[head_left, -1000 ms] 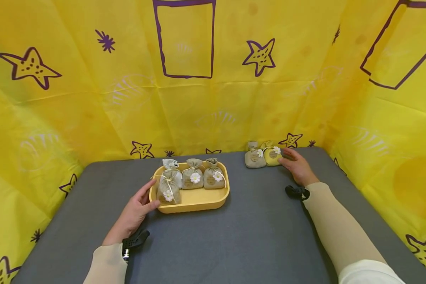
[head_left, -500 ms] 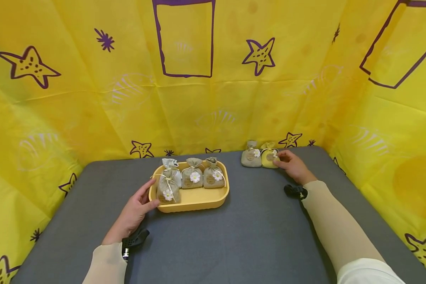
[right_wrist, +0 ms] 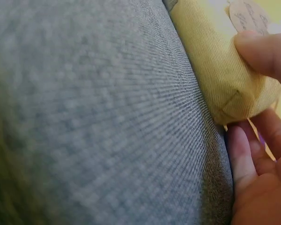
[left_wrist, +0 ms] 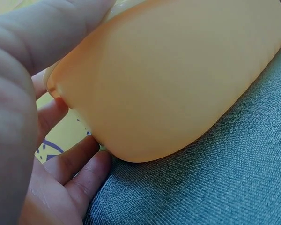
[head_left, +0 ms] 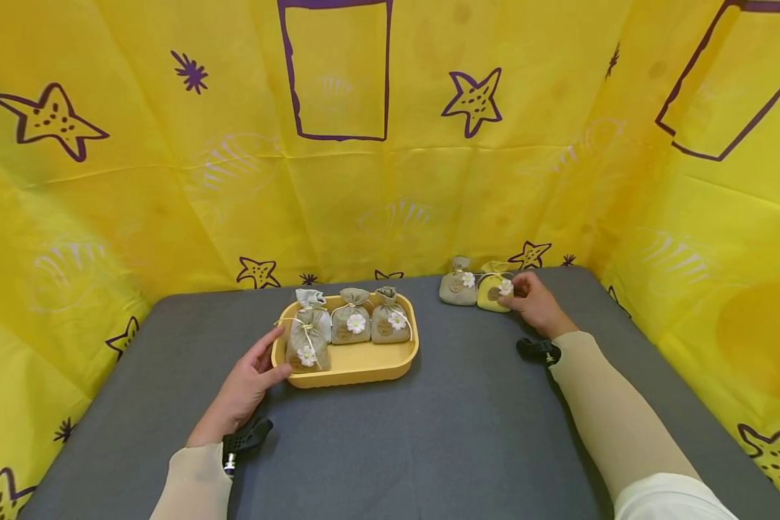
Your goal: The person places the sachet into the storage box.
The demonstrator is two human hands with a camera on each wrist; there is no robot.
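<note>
My left hand [head_left: 243, 386] holds the left end of a pale yellow plastic tray [head_left: 364, 377]. In the left wrist view the thumb lies along the rim and the fingertips are on the tray's end wall [left_wrist: 145, 89]. Inside stand several cloth sachets, tied with cord: a pale bluish one [head_left: 311, 297] at the back left, greyish-beige ones [head_left: 351, 331] elsewhere. At the table's far side, my right hand [head_left: 541, 309] pinches a yellow sachet [head_left: 490, 290] by its right side. The right wrist view shows the thumb on the sachet's front [right_wrist: 215, 61], fingers beneath and behind.
Just left of the yellow sachet, a greyish-beige sachet [head_left: 458, 292] with a white flower lies on the grey cloth-covered table [head_left: 429, 433]. Yellow curtains [head_left: 403, 180] printed with starfish rise behind the table and along both sides.
The right hand has moved slightly left and closed its thumb and fingers on the yellow sachet. The greyish-beige sachet beside it has shifted a little left. The left hand stays on the tray.
</note>
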